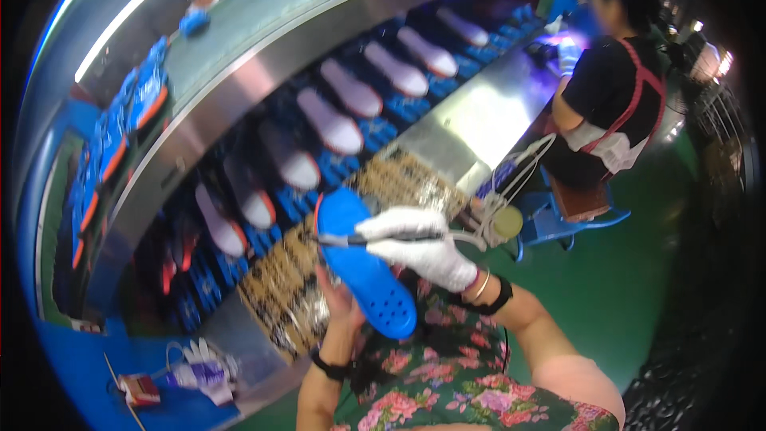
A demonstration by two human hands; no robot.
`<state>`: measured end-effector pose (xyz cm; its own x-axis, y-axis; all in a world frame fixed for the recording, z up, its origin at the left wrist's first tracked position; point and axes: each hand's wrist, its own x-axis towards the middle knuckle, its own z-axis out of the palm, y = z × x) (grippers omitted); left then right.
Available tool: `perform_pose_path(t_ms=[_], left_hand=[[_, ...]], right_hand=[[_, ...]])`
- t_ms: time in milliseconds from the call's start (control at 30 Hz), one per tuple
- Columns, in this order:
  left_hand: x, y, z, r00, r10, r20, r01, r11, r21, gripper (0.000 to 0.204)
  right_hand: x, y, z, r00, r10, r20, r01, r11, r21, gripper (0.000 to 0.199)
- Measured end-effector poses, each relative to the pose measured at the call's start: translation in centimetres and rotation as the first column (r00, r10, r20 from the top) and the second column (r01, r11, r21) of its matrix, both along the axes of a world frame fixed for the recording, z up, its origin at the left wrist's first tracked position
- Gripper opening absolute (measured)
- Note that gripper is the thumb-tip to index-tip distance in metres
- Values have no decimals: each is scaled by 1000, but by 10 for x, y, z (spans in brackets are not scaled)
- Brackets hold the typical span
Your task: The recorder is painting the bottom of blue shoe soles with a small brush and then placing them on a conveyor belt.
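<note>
A blue shoe sole [363, 267] with small holes near its heel is held up over my lap. My left hand [339, 303], bare, grips it from underneath and is mostly hidden behind it. My right hand [419, 243], in a white glove, holds a thin dark brush-like tool [375, 238] whose tip lies across the sole's upper part. A worn woven mat [399, 183] covers the bench edge just beyond the sole.
A conveyor [335, 124] carries a row of pale soles with orange edges on blue trays. Blue shoe parts lie on the upper steel shelf [239, 32]. A co-worker [614, 88] in a dark top and apron sits at the right. A small round pot [505, 223] stands by my right hand.
</note>
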<state>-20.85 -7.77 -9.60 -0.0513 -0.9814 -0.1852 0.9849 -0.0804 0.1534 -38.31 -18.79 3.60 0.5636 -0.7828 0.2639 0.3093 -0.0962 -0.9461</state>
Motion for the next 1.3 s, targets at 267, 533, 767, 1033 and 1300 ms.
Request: perform_pose_path(t_ms=[267, 533, 767, 1033, 1300], left_hand=[[-5, -17, 27, 999, 16, 39, 9, 825, -565, 94], [-37, 0, 42, 777, 235, 585, -243, 968, -67, 95], [-29, 3, 33, 794, 240, 558, -293, 956, 6, 100], [-3, -1, 23, 773, 196, 603, -211, 976, -46, 97], [9, -1, 13, 633, 194, 749, -286, 958, -6, 111]], right_hand=[[31, -1, -1, 983, -183, 13, 173, 905, -389, 23], [33, 14, 2, 934, -357, 28, 206, 470, -858, 35], [27, 8, -16, 931, -348, 107, 323, 655, -683, 26], [23, 14, -23, 990, -122, 76, 140, 711, -689, 25], [27, 26, -35, 998, -48, 32, 57, 722, -689, 24]])
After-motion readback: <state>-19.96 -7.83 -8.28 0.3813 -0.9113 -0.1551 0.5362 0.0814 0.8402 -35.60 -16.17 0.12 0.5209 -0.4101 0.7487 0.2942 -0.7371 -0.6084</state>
